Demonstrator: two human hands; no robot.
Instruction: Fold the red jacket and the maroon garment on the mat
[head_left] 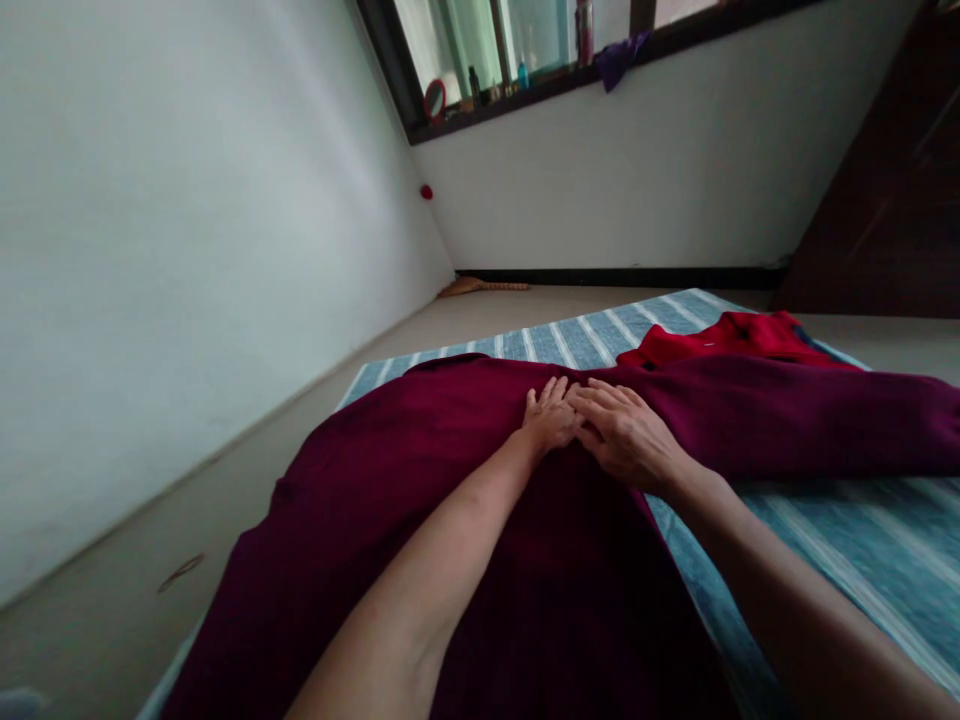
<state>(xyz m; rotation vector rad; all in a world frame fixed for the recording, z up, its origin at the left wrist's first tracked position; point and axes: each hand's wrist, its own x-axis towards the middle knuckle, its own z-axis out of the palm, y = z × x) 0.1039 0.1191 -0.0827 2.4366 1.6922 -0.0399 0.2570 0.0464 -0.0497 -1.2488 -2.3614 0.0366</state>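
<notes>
A dark maroon long-sleeved garment (420, 440) lies spread out, with one sleeve (810, 415) stretched to the right. My left hand (553, 414) rests flat on it near the shoulder, fingers extended and apart. Beside it, my right hand (626, 430) lies palm down on the same cloth, its fingertips meeting or overlapping the edge of my left hand. Neither hand grips the fabric as far as I can see. Behind the sleeve is a bright red collared garment (731, 338), partly covered.
Under the garments is a blue sheet with white stripes (847, 540). A white wall (150, 250) stands at the left, and a broom (480, 286) lies in the far corner. A round mirror (435, 100) and bottles line the windowsill. A dark wooden panel (885, 210) is at the right.
</notes>
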